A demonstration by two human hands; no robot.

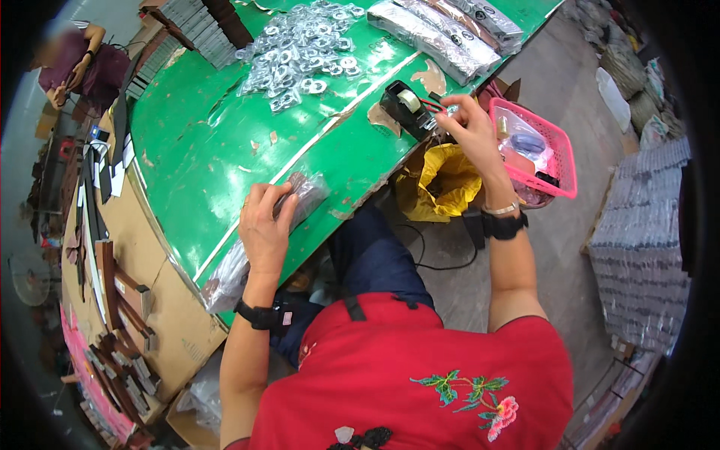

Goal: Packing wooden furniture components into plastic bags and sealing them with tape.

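A long bundle wrapped in clear plastic [226,283] lies along the near edge of the green table. My left hand [265,223] is closed over its upper part, thumb and fingers bent round it. At the table's right edge stands a black tape dispenser [405,109] with a pale roll in it. My right hand [472,133] is beside the dispenser's front end, thumb and forefinger brought together in a pinch. What is between those fingertips is too small to make out. Something thin and red lies between the dispenser and my fingers.
Small plastic-bagged parts [300,52] are heaped on the green table [187,150]. Larger wrapped packs [442,37] lie at its far right. A yellow bag [442,184] and a pink basket [559,154] are below my right forearm. Another person [79,67] sits at far left.
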